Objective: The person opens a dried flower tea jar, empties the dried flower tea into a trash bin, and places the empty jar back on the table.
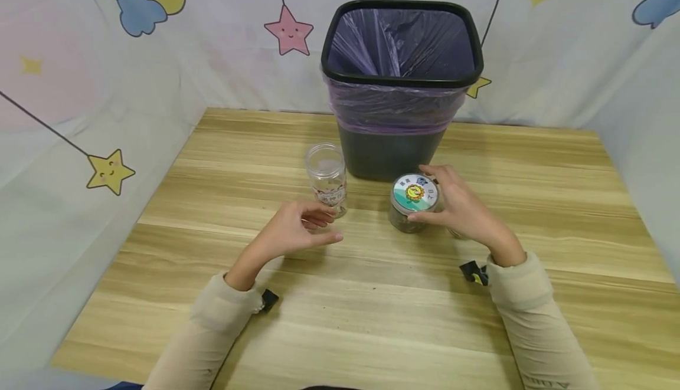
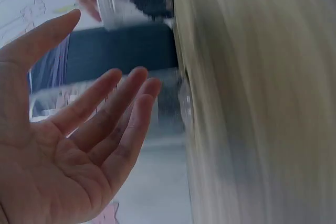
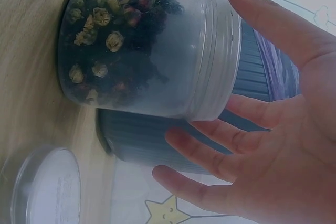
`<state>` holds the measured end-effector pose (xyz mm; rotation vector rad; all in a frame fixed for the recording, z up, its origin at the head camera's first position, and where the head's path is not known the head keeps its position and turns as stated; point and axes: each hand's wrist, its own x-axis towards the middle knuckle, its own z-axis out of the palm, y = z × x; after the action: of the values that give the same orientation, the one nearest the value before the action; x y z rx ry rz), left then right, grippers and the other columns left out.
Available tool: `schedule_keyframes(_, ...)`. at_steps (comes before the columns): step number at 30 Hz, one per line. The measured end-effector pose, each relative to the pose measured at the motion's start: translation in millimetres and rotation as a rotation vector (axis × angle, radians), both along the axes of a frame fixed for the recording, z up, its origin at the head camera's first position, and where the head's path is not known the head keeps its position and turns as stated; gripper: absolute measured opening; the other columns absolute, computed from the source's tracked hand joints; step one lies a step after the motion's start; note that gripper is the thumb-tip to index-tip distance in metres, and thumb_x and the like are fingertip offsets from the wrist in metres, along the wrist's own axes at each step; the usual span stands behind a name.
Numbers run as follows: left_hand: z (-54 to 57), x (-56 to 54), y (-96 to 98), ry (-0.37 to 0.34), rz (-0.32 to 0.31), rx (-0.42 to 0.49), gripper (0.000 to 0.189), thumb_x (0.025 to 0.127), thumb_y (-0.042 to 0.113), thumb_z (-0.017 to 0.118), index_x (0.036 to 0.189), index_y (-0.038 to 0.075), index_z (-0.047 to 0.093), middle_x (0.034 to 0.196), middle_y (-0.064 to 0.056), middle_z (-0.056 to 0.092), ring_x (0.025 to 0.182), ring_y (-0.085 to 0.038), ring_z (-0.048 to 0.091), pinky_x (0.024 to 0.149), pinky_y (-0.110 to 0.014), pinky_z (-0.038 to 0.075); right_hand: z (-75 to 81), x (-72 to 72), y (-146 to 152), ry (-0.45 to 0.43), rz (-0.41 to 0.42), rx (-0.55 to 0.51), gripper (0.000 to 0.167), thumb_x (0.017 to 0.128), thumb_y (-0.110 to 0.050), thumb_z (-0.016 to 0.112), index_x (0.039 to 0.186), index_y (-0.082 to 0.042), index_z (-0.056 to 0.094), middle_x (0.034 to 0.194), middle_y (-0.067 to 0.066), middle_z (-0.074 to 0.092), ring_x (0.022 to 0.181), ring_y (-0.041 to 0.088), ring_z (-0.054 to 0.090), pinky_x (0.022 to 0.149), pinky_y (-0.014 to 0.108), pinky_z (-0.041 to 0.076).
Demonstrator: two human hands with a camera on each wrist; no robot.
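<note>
My right hand spans the lid of a jar of dried flowers, thumb on the near side and fingers on the far side. A round label with a cartoon sunflower covers the lid. Yellowish and reddish buds show through the clear wall in the right wrist view. My left hand holds nothing; its fingers are spread and loosely bent in the left wrist view. Just beyond its fingertips stands a tall clear jar with a printed label; no contents can be made out in it.
A dark bin with a purple liner stands behind both jars. A round clear lid lies on the wooden table, mostly hidden by my right hand in the head view. A cartoon-printed curtain hangs behind.
</note>
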<state>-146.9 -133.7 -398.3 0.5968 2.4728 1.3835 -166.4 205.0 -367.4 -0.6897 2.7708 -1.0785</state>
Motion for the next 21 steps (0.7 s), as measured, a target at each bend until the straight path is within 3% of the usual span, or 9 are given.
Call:
schedule_keyframes(4, -1.3, 1.5, 20.8, -0.004, -0.069, 0.023, 0.057, 0.080, 0.026, 0.085, 0.124, -0.003, 0.065, 0.116, -0.016, 0.069, 0.101, -0.030, 0.069, 0.087, -0.041, 0.057, -1.7, -1.1, 0, -0.006, -0.002, 0.002, 0.098, 0.076, -0.026, 0.089, 0.149, 0.007, 0.032, 0.137, 0.028, 0.041, 0.125, 0.042, 0.043, 0.105, 0.060, 0.038)
schedule_keyframes(9, -0.7, 1.3, 44.0, -0.008, -0.107, -0.006, 0.063, 0.081, 0.027, 0.084, 0.131, -0.004, 0.060, 0.122, -0.015, 0.067, 0.107, -0.029, 0.067, 0.091, -0.039, 0.055, -3.0, -1.4, 0, 0.002, -0.003, 0.004, 0.099, 0.076, -0.027, 0.089, 0.149, 0.008, 0.032, 0.138, 0.029, 0.040, 0.126, 0.042, 0.042, 0.106, 0.059, 0.037)
schedule_keyframes(17, -1.3, -2.9, 73.8, 0.049, -0.084, -0.097, 0.091, 0.080, 0.040, 0.084, 0.150, 0.001, 0.040, 0.144, -0.010, 0.053, 0.126, -0.027, 0.056, 0.102, -0.038, 0.048, -0.6, 0.5, -1, 0.018, -0.004, 0.001, 0.098, 0.077, -0.026, 0.088, 0.149, 0.008, 0.032, 0.138, 0.029, 0.041, 0.126, 0.043, 0.043, 0.106, 0.059, 0.037)
schedule_keyframes(21, -6.1, -9.3, 87.4, 0.070, -0.046, -0.090, 0.089, 0.079, 0.040, 0.084, 0.148, 0.002, 0.043, 0.144, -0.011, 0.053, 0.124, -0.027, 0.058, 0.101, -0.037, 0.049, -2.4, 0.7, -2, 0.034, -0.011, -0.003, 0.097, 0.076, -0.026, 0.089, 0.148, 0.009, 0.033, 0.137, 0.029, 0.042, 0.124, 0.042, 0.043, 0.105, 0.059, 0.038)
